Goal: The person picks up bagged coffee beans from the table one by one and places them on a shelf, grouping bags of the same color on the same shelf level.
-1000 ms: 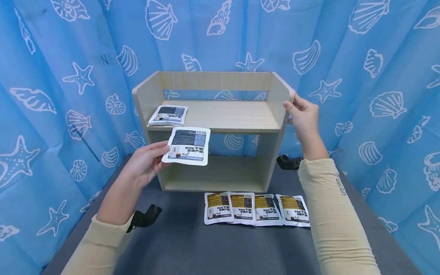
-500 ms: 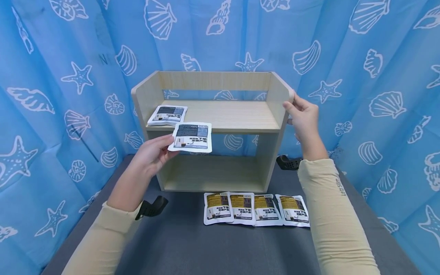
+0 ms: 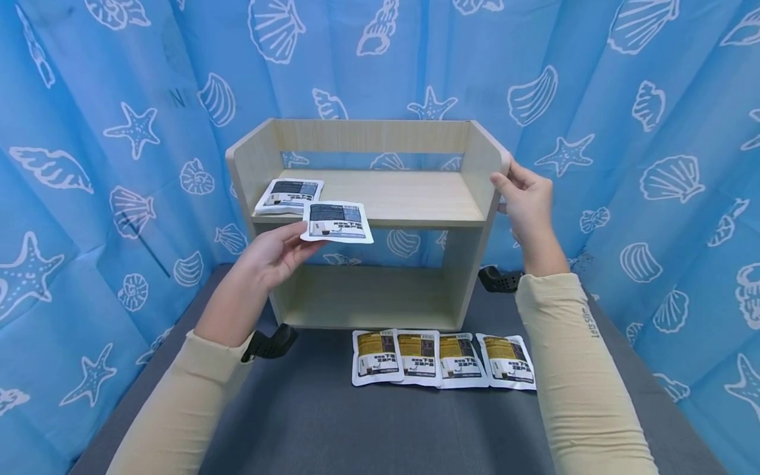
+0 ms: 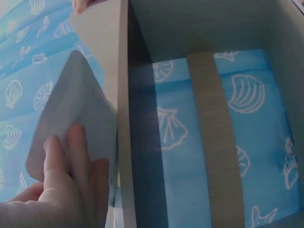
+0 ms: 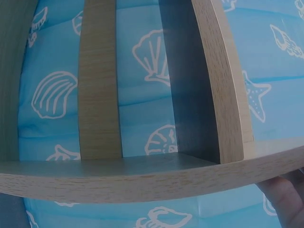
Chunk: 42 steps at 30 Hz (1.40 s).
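Note:
My left hand (image 3: 276, 256) pinches a flat white pouch (image 3: 337, 222) with a dark blue label by its left edge, thumb above and fingers spread beneath. The pouch hangs in front of the upper board of a pale wooden shelf (image 3: 392, 198). In the left wrist view, the plain underside of the pouch (image 4: 71, 104) shows beside the board's edge. Just behind it, at the left end of the upper board, lies a like-labelled pouch stack (image 3: 289, 196). My right hand (image 3: 527, 201) grips the shelf's right side panel near its rounded top, thumb in front.
Several pouches (image 3: 423, 358) with yellow-brown labels lie overlapping in a row on the dark grey table (image 3: 332, 422), before the shelf. The shelf's lower compartment (image 3: 368, 293) faces me. A blue curtain (image 3: 380, 59) with white shell prints hangs behind and on both sides.
My left hand has moved up and forward to the right, bringing the pouch to the upper board's front edge and tilting it flatter. The right hand keeps its grip on the side panel.

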Tool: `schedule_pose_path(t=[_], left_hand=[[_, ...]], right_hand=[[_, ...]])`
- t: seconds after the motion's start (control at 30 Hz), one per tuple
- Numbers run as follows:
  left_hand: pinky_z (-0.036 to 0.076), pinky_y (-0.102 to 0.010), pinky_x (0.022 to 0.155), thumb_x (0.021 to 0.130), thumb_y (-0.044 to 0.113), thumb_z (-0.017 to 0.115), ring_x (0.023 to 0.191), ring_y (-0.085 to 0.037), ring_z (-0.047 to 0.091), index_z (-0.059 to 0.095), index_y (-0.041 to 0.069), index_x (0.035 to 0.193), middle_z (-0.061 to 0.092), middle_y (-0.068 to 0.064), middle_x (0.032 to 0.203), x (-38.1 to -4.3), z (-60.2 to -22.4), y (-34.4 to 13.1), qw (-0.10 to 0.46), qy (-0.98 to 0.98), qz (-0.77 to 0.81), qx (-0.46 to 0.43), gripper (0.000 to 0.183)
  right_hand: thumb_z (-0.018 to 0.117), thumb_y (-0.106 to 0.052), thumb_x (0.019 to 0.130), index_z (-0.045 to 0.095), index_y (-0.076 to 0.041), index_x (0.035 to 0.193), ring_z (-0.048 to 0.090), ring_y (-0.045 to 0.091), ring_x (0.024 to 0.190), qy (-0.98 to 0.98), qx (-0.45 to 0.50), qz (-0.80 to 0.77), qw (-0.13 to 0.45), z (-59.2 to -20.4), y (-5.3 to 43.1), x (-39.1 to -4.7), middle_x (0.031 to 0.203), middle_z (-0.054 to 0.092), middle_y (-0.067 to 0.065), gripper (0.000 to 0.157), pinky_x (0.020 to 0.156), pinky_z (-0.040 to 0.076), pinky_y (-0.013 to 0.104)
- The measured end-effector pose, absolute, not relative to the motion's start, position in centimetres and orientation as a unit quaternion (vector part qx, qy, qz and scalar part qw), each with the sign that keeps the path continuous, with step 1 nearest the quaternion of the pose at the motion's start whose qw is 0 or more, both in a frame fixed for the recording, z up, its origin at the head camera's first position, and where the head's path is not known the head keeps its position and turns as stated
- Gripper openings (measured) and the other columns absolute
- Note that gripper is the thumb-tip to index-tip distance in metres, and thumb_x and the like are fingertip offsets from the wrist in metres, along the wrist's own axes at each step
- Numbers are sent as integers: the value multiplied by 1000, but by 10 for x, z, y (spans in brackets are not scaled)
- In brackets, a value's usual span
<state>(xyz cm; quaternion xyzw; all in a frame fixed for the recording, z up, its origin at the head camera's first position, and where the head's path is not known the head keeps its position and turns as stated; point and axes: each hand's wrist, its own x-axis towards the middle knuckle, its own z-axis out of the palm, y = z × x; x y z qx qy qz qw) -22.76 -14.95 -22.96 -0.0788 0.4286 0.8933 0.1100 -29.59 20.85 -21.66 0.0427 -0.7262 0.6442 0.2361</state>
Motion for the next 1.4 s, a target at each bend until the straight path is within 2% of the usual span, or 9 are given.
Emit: schedule_pose_path(t=[0.17,0.33,0.57,0.67,0.8,0.87,1.07,1.3,1.4], left_hand=[[51,-24,85,100,-2,47,82,-21,70,29,6,151,34,-15,152,-226,-227,-148,107,430,892,-86,55],[48,-22,89,97,-12,44,122,-24,55,33,3,150,35,-14,153,-225,-227,-145,97,476,872,-55,56],[49,-21,87,98,-10,43,113,-19,61,32,1,150,36,-16,152,-228,-222,-136,93,468,878,-45,54],[50,-23,86,99,-9,43,129,-22,48,33,3,150,38,-14,150,-231,-219,-133,89,448,888,-59,53],[51,-22,83,99,-7,45,108,-20,63,30,6,152,40,-15,149,-236,-217,-129,85,430,896,-73,56],[52,-22,83,99,-7,45,103,-19,65,30,6,151,40,-15,149,-238,-216,-127,84,424,898,-78,56],[53,-22,80,98,0,52,121,-20,56,44,5,144,48,-14,143,-247,-214,-121,74,407,904,-111,47],[54,-21,73,97,7,57,78,-18,71,51,5,140,53,-15,138,-253,-213,-121,71,440,884,-140,43],[54,-20,71,97,8,58,72,-20,72,51,6,140,54,-16,136,-254,-213,-123,79,447,879,-150,44]], right_hand=[[65,-25,93,50,-18,141,52,26,126,-725,43,648,231,-216,208,-296,139,54,12,50,94,46,50],[64,-25,94,50,-17,140,52,26,126,-725,40,646,234,-215,208,-295,138,55,13,49,94,45,51],[64,-27,94,50,-19,141,52,25,127,-729,41,642,232,-216,209,-296,139,55,10,50,94,45,49],[64,-27,94,50,-19,141,52,25,127,-730,40,642,232,-216,209,-296,138,55,10,50,94,46,49],[64,-27,94,50,-19,141,52,25,126,-728,40,645,231,-216,209,-296,138,55,11,50,94,45,50],[64,-27,94,51,-19,140,52,25,126,-727,39,645,231,-216,209,-296,138,55,11,49,94,45,50],[64,-27,94,51,-18,140,53,25,125,-729,39,642,235,-217,210,-296,137,56,11,49,94,46,50],[65,-27,93,52,-19,140,53,25,125,-729,39,642,234,-217,210,-296,137,56,11,49,94,46,49],[65,-27,93,52,-18,140,53,25,125,-729,40,642,234,-217,210,-296,137,56,11,49,94,46,49]])
